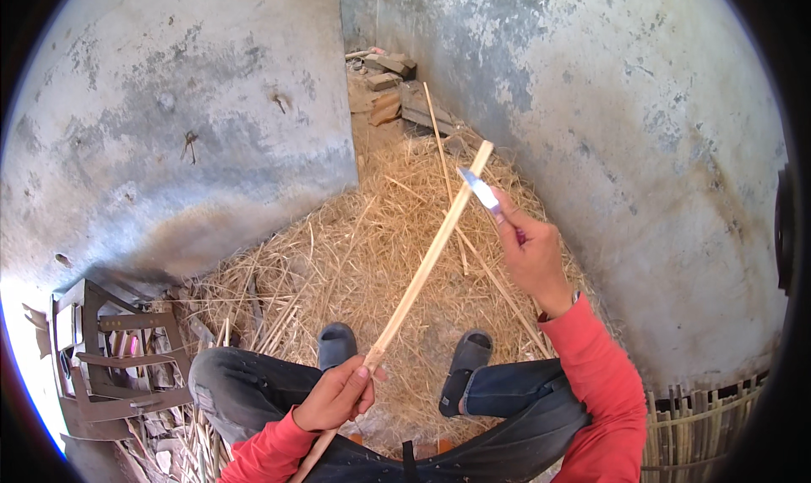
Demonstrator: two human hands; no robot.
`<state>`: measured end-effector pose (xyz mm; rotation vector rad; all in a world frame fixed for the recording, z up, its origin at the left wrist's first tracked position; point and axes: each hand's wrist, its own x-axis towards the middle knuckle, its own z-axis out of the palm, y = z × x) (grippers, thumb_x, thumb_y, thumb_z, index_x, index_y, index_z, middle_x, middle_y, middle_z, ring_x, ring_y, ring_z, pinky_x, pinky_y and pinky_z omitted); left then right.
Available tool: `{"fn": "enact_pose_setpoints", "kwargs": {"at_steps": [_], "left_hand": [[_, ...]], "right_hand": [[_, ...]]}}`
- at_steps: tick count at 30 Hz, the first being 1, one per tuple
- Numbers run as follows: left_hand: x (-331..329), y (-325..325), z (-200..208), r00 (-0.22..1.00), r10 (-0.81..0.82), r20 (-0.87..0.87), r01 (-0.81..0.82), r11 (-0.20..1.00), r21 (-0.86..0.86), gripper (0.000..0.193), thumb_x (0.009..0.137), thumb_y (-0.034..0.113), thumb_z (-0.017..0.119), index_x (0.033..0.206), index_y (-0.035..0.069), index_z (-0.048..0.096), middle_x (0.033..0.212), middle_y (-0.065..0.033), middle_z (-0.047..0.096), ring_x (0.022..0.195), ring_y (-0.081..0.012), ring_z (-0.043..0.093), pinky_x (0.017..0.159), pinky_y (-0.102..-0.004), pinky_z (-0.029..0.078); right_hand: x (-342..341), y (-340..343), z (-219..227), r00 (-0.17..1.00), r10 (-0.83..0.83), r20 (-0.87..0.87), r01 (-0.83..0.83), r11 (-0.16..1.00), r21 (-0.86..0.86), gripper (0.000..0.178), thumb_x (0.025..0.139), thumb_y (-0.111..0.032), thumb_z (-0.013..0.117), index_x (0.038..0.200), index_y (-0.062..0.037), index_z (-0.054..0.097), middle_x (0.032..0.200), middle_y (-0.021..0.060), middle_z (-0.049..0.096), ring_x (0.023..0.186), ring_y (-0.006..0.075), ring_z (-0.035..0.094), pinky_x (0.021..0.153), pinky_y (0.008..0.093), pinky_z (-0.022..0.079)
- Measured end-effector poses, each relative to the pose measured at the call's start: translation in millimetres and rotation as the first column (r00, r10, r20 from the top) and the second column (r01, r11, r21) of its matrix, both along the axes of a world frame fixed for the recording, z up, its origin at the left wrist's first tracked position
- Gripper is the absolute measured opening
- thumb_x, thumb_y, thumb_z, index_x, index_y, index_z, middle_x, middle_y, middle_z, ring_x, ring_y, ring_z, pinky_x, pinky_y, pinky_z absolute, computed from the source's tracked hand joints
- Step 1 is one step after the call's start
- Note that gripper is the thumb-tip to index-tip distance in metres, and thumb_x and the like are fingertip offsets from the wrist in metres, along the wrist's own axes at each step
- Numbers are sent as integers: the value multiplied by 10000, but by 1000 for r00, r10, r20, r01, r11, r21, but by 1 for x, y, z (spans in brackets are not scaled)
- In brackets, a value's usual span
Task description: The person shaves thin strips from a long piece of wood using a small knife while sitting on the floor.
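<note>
A long pale bamboo strip [422, 268] slants across the middle, from my lap up to the far right. Round its lower part my left hand [340, 392] is closed, with the lower end running down past my wrist. My right hand [534, 251] grips a small knife [481, 190] near the strip's far end. The bright blade lies against or just beside the strip's upper right part; whether it touches, I cannot tell. The knife's handle is mostly hidden inside my fingers.
Straw-like shavings [338, 230] cover the floor, with thin loose strips [439, 145] among them. A dark wooden frame [127, 356] stands at left, bricks [389, 65] lie at the back. Walls [625, 145] rise on both sides. A slatted bamboo basket [701, 428] sits at lower right.
</note>
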<state>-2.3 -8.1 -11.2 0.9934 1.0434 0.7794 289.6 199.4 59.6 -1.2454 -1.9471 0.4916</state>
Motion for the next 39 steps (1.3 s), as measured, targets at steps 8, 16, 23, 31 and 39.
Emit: {"fn": "enact_pose_setpoints", "kwargs": {"at_steps": [8, 16, 23, 31, 39], "left_hand": [[1, -5, -3, 985, -107, 133, 117, 991, -64, 389, 1144, 334, 337, 931, 56, 506, 616, 12, 436, 478, -70, 380, 467, -232, 375], [4, -2, -6, 997, -78, -31, 75, 995, -65, 411, 1141, 314, 362, 846, 65, 504, 589, 26, 461, 486, -83, 420, 482, -261, 369], [6, 0, -17, 999, -27, -45, 26, 999, -24, 387, 1137, 285, 367, 856, 64, 513, 592, 21, 475, 492, -86, 439, 497, -263, 380], [3, 5, -3, 998, 33, 48, -33, 999, -15, 363, 1138, 275, 381, 873, 63, 509, 609, 18, 471, 507, -73, 424, 504, -254, 374], [7, 2, 2, 981, -137, -134, 149, 985, 86, 364, 1135, 281, 378, 888, 58, 524, 593, -3, 497, 499, -116, 479, 519, -290, 408]], "right_hand": [[26, 31, 5, 976, -164, -145, 191, 961, 201, 381, 1011, -131, 645, 1392, -123, 645, 636, 51, 476, 575, 69, 381, 516, 278, 375], [-14, -35, -49, 973, 232, -15, -232, 972, -33, 303, 996, -107, 648, 1289, -56, 708, 964, 205, 753, 527, 86, 538, 518, 321, 460], [-59, -98, -53, 885, 463, 42, -461, 886, -57, 334, 986, -95, 611, 1308, -76, 699, 881, 184, 733, 503, 203, 618, 484, 348, 482], [-52, -63, -25, 928, 364, 72, -365, 931, -3, 407, 1017, -112, 581, 1423, -99, 618, 1088, 218, 743, 608, 223, 697, 562, 364, 541], [29, 58, -19, 992, -22, -121, 70, 911, 406, 363, 1057, -185, 578, 1406, -107, 636, 734, 51, 597, 610, 93, 503, 548, 285, 413]]}}
